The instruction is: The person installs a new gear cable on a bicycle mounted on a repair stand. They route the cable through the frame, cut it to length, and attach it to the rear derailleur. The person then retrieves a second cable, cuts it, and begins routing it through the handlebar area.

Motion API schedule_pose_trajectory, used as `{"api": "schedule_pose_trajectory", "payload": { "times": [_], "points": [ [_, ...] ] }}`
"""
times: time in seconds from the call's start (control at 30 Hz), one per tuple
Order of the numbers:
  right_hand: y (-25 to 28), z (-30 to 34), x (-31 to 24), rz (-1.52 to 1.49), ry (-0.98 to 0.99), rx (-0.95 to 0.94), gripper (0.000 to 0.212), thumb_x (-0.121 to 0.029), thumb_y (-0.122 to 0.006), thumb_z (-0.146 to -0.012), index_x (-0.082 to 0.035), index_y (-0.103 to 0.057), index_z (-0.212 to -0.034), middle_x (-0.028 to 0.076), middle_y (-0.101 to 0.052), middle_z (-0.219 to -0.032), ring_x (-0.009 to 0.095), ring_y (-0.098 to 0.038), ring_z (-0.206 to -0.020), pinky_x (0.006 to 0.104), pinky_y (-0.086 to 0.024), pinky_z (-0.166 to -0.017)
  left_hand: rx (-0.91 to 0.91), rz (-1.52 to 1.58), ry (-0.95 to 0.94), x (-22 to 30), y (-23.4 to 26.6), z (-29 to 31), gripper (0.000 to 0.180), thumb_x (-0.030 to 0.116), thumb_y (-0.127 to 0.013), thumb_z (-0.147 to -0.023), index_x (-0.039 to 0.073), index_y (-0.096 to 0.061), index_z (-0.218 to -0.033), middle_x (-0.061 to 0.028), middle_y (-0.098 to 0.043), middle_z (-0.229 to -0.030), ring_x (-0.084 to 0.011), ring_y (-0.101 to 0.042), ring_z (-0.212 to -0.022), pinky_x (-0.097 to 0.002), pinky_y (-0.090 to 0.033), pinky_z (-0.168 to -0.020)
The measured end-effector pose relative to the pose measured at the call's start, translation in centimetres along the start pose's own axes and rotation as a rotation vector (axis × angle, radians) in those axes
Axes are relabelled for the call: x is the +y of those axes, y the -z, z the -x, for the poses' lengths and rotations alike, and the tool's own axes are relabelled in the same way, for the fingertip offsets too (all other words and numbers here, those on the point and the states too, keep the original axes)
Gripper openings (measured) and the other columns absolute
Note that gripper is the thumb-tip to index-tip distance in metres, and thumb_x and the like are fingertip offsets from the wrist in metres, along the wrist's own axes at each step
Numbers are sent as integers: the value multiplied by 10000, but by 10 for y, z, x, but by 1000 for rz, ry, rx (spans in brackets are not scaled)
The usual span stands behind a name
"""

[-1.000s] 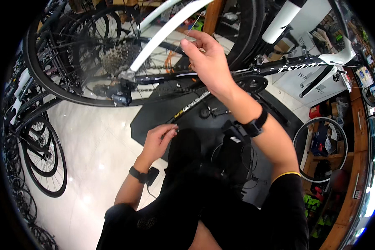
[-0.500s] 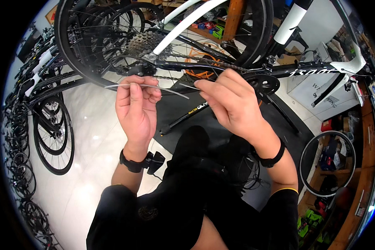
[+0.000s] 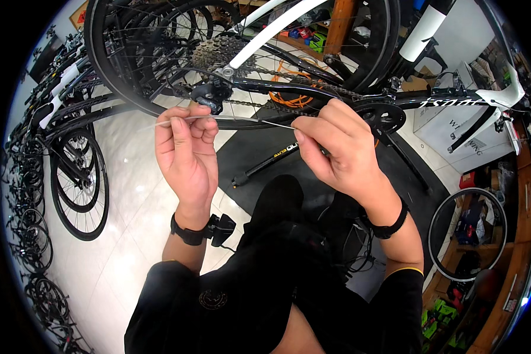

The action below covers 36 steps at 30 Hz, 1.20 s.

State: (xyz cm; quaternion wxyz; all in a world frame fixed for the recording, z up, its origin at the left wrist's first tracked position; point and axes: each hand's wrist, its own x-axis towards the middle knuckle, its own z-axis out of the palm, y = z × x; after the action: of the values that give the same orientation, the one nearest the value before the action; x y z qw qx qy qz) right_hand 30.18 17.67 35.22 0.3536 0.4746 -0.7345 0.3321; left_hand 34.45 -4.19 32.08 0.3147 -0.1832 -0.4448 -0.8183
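Observation:
My left hand (image 3: pixel 186 159) pinches a thin pale grey rod-like piece (image 3: pixel 233 117) between thumb and fingertips; its far-left end is blurred. My right hand (image 3: pixel 342 150) is closed, thumb against forefinger, on a thin dark wire-like piece (image 3: pixel 278 124). The two pieces seem to meet end to end between my hands; whether one goes inside the other is too small to tell. Just beyond my hands stands a black and white bicycle (image 3: pixel 295 87), with its rear derailleur (image 3: pixel 211 94) above my left fingertips, its cassette (image 3: pixel 221 56) and its crankset (image 3: pixel 389 118).
Rows of bicycles (image 3: pixel 79 183) line the left side. A black mat (image 3: pixel 248 200) lies under a stand leg (image 3: pixel 265 162). To the right are a large carton (image 3: pixel 454 133), a loose wheel rim (image 3: pixel 433 236) and wooden shelves (image 3: pixel 522 200). Orange cable (image 3: pixel 289 97) lies coiled behind the bicycle.
The pale piece's right end has swung up and now lines up with the dark piece from my right hand; before, they were apart. My left hand has shifted slightly left; the view has moved a little.

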Motion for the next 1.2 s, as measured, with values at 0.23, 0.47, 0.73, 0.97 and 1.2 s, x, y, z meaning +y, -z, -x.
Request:
{"api": "schedule_pose_trajectory", "payload": {
  "times": [0.23,0.47,0.73,0.97,1.2],
  "points": [
    [0,1,-1,18,8,3,127,-14,-689,-708,-34,-617,-811,66,-416,-649,234,-443,-585,332,-386,-540,-5,19,12,-3,0,4,169,160,-421,-1011,46,-533,-1066,-111,-616,-1026,-117,-576,-830,-248,-481,-784],
    [4,1,-1,8,15,-16,127,-19,-692,-706,-40,-622,-811,60,-417,-643,230,-447,-586,334,-383,-550,6,0,-5,-2,-3,5,166,159,-422,-1009,47,-530,-1069,-113,-618,-1029,-121,-589,-831,-254,-494,-792],
    [8,2,-3,32,-8,-1,126,-25,-695,-704,-47,-625,-807,52,-418,-641,222,-445,-587,328,-381,-553,-4,-1,-8,-3,-4,7,165,156,-421,-1009,49,-528,-1073,-117,-618,-1038,-123,-597,-834,-252,-499,-795],
    [9,4,-2,47,13,5,125,-30,-694,-704,-52,-624,-805,47,-420,-642,220,-445,-593,323,-378,-556,-40,-21,-16,-2,-4,8,162,157,-420,-1009,52,-521,-1081,-122,-617,-1052,-127,-613,-857,-250,-505,-803],
    [8,4,-3,45,6,8,124,-29,-693,-701,-53,-618,-796,45,-429,-643,219,-454,-594,324,-380,-558,-50,-37,-20,0,-5,9,162,157,-419,-1010,50,-516,-1082,-124,-614,-1059,-123,-613,-857,-245,-508,-804]
  ]
}}
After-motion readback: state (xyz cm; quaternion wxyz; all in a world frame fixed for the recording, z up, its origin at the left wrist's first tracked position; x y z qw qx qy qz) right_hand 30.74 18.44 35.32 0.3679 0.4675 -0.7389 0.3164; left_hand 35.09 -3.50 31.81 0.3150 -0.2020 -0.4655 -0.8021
